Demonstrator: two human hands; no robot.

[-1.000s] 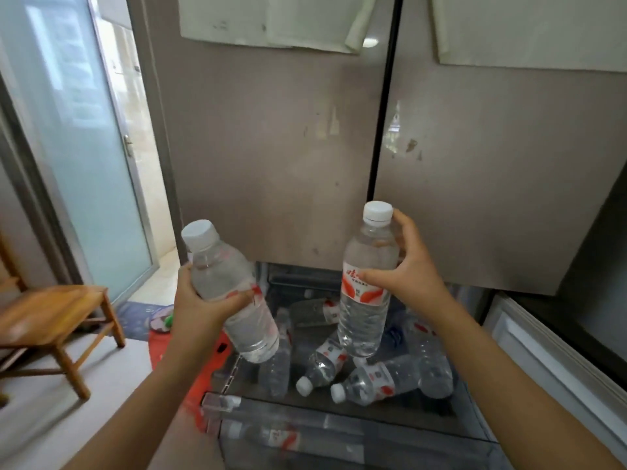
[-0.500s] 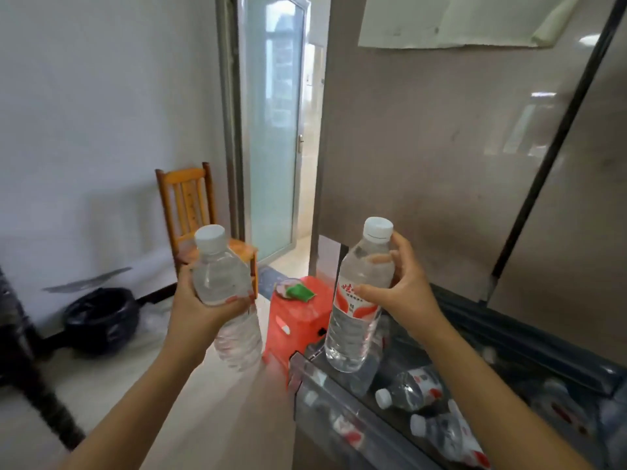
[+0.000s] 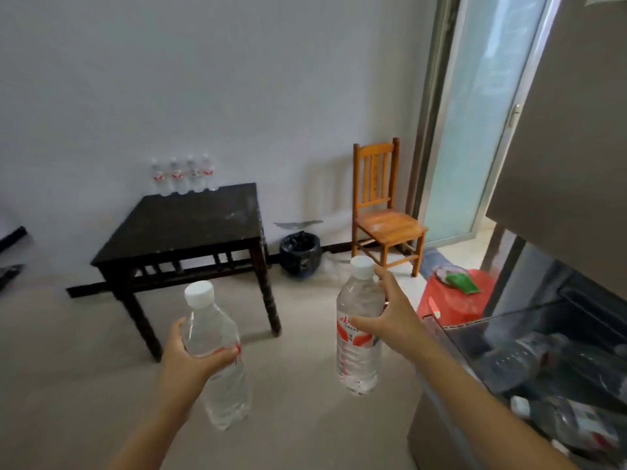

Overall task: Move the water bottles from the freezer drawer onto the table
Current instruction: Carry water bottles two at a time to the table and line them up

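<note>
My left hand (image 3: 190, 359) grips a clear water bottle (image 3: 217, 354) with a white cap, held upright over the floor. My right hand (image 3: 390, 317) grips a second water bottle (image 3: 358, 337) with a red and white label, also upright. A dark wooden table (image 3: 190, 222) stands ahead by the white wall, with several bottles (image 3: 185, 174) lined up along its far edge. The open freezer drawer (image 3: 529, 361) is at the lower right, and more bottles lie inside it.
A wooden chair (image 3: 383, 212) stands by the glass door (image 3: 481, 113). A black bin (image 3: 300, 252) sits between table and chair. A red stool (image 3: 454, 300) with a green item stands next to the drawer. The fridge door (image 3: 570, 147) looms at right.
My view has swung left from the freezer to the room, so the table is now in sight. Both hands still hold their bottles, now away from the drawer.
</note>
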